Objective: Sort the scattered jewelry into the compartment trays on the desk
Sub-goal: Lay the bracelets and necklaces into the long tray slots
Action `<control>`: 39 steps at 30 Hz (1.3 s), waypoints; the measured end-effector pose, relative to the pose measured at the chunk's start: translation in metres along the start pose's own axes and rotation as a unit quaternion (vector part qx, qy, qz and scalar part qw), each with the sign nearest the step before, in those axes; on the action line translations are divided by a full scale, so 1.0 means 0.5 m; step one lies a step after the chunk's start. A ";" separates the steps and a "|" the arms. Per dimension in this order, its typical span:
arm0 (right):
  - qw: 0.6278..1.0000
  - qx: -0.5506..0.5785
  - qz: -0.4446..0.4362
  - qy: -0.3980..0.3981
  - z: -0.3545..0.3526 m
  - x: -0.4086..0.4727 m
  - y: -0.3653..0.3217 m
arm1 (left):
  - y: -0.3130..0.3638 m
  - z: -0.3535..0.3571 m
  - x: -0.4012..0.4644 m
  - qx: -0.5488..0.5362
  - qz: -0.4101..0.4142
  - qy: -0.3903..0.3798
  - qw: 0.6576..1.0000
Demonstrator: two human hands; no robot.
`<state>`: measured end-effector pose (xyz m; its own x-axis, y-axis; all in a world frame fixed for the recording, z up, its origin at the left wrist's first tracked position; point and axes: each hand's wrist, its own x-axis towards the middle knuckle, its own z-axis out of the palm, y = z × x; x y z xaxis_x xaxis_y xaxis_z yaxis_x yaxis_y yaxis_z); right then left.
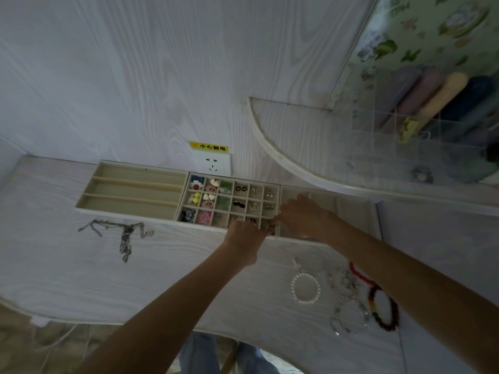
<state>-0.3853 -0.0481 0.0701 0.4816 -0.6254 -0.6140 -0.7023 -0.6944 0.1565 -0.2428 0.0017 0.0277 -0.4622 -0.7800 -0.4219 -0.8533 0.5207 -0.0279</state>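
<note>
Head view: necklaces point(118, 233) left of hands, bracelets point(306, 288) under right arm.

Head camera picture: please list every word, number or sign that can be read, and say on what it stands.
"小心触电", black on the yellow rectangular warning sticker, beside a warning triangle, on the wall above the white wall socket.
No other text is readable; none shows on the beige compartment trays.

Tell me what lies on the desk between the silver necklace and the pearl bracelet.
Only the left forearm crosses above; the desk between the silver necklace and pearl bracelet is bare in the head view.
</note>
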 end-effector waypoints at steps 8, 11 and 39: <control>1.000 0.005 0.000 0.006 0.000 0.000 0.001 | -0.001 -0.007 -0.004 -0.011 -0.007 -0.009 1.000; 1.000 0.017 0.001 -0.003 -0.001 -0.001 0.001 | -0.003 -0.017 -0.005 -0.033 -0.013 -0.020 0.999; 0.915 0.373 0.154 -0.013 0.179 -0.179 -0.029 | 0.050 -0.012 -0.098 -0.390 -0.160 0.024 0.906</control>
<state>-0.4650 0.0499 0.0538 0.1948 -0.7353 -0.6492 -0.9697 -0.0448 -0.2402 -0.2431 0.0508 0.0532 -0.1543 -0.8717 -0.4651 -0.8481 -0.1246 0.5149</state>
